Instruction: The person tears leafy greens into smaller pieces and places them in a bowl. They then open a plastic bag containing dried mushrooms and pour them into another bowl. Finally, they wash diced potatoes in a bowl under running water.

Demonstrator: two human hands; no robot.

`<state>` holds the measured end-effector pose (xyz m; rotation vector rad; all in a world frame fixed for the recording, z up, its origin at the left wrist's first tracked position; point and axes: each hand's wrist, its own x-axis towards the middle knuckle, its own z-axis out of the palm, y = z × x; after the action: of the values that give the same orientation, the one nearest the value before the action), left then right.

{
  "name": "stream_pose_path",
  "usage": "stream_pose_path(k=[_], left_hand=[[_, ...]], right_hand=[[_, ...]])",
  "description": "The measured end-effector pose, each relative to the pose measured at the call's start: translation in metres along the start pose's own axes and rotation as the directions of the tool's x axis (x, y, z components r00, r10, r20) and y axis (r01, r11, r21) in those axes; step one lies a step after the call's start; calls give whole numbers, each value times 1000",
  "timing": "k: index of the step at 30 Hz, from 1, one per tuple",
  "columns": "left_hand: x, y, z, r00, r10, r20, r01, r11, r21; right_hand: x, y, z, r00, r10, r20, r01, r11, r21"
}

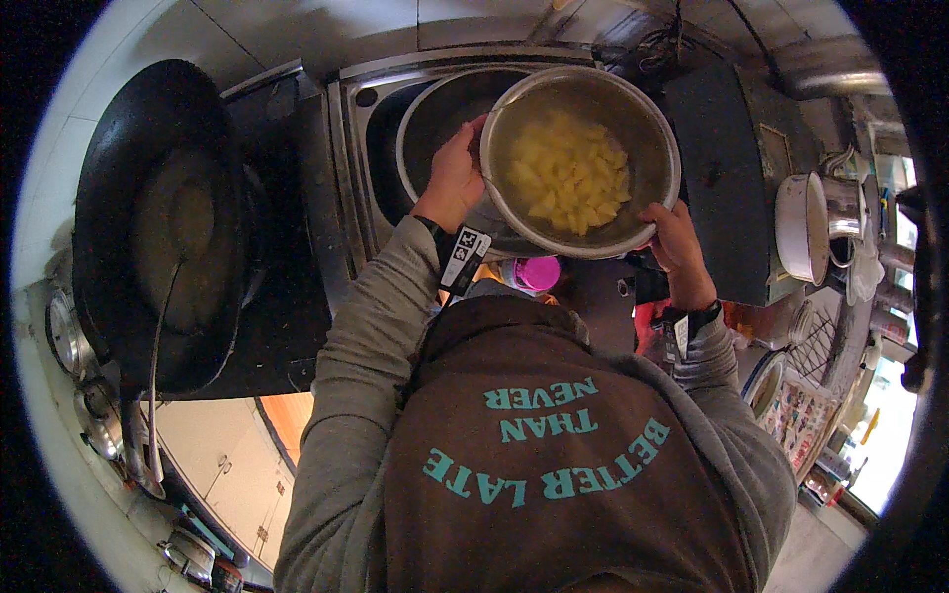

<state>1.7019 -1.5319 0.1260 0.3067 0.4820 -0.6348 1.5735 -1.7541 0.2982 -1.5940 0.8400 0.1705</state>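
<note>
Both my hands hold a round metal bowl (652, 141) above the sink. Inside are many pale yellow cut chunks (574, 178), perhaps potato, lying in cloudy liquid. My left hand (454, 178) grips the bowl's left side, its fingers partly hidden behind the rim. At the lower right, my right hand (676, 241) grasps the rim with the thumb on top. The bowl is tilted somewhat towards me. Beneath and to its left, a larger round basin (422, 137) rests in the metal sink (379, 159), partly covered by the bowl.
On the left stands a large black wok (104, 215) with a long-handled ladle (156, 370) in it. A dark box-like unit (715, 170) is on the right, beside a white pot (792, 230) and a metal kettle (844, 204). A pink-lidded container (537, 274) sits below the bowl.
</note>
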Motion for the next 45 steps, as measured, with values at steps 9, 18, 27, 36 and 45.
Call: stream_pose_path(k=[9,18,27,36,45], left_hand=[[-1,-4,-2,999,-16,45,16,1000,-2],[1,-8,-9,997,1,79,-1,1000,2],[-4,-6,-7,993,-7,117,9,1000,-19],[-11,-7,-1,999,-11,50,11,1000,-8],[-7,-14,-7,999,-1,39,2,1000,-12]], right_hand=[[2,0,-1,999,8,-32,-10,999,-46],[5,1,-4,1000,-9,-3,9,997,-81],[-1,-9,5,998,-34,-61,29,996,-79],[2,-15,7,997,-18,-80,8,992,-123],[7,-13,1,996,-1,-87,-13,987,-163]])
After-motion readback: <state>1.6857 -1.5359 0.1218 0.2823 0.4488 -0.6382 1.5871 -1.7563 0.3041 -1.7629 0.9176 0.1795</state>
